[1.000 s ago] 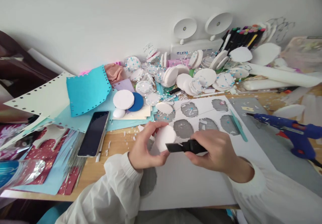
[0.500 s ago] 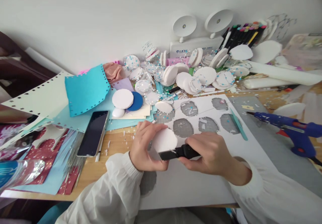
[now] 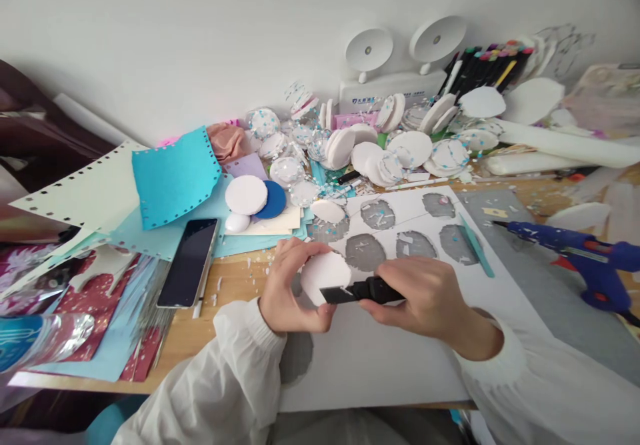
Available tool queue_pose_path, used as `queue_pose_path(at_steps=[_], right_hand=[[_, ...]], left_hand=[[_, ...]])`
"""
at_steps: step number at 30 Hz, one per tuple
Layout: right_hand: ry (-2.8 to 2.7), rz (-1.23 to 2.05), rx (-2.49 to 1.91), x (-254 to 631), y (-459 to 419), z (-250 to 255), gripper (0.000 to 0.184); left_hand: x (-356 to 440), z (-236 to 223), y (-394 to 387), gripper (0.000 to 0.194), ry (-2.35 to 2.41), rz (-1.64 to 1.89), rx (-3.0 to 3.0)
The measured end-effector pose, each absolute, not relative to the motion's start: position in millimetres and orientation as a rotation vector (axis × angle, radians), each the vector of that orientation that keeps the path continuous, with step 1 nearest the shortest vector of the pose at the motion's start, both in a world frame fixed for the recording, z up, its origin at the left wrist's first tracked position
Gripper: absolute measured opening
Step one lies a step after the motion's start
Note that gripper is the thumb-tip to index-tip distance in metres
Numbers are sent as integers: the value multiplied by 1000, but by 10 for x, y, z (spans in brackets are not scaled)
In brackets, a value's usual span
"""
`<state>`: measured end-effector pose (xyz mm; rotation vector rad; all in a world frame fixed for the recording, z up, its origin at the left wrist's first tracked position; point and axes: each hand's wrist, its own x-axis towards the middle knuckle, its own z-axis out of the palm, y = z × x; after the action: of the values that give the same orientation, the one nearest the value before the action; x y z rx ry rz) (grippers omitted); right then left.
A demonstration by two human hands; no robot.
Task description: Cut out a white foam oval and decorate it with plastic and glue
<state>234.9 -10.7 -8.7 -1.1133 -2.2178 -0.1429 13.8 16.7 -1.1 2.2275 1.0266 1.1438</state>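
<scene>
My left hand (image 3: 295, 291) grips a white foam disc (image 3: 325, 275) by its edge, thumb below and fingers above. In my right hand (image 3: 420, 298) is a black utility knife (image 3: 373, 290), its dark blade lying against the disc's lower edge beside my left thumb. Both hands are held over a white foam sheet (image 3: 380, 371) with several round holes cut out of it. Grey mat shows through the holes. A teal pen-shaped tool (image 3: 477, 248) rests on the sheet's right side.
A blue glue gun (image 3: 575, 251) lies on the grey mat (image 3: 520, 285) at right. Several white discs (image 3: 410, 148) and beaded wire pieces are heaped along the wall. At left are a phone (image 3: 189, 261), a blue felt piece (image 3: 175, 178) and a clear bottle (image 3: 50, 338).
The knife blade has shifted slightly up onto the lower edge of the disc. My left hand still holds the disc, now turned slightly. The view has moved a little.
</scene>
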Motion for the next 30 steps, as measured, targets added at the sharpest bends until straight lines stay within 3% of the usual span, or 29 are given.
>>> queue_pose_path(at_steps=[7,14,21,24,27,30], right_hand=[[-2203,-131,-1157,2418,-69,-96,43],[-1958,-150,-1468,2615,71,-100,42],[-2028,110,-1174,2346,-123,-42,31],[-2081,98,-1097,2288,-174,-44,30],[-2128,84,-1014,2292,-180,-54,16],[-2137,97,-1003,2321,-160,-57,19]], left_hand=[[102,-21,180,48,995,1109,2131],[34,-62,160,53,823,1104,1957],[90,-32,159,65,832,1069,2215],[104,-47,164,67,823,1010,2295],[110,-58,168,64,853,993,2310],[114,-59,172,64,846,973,2315]])
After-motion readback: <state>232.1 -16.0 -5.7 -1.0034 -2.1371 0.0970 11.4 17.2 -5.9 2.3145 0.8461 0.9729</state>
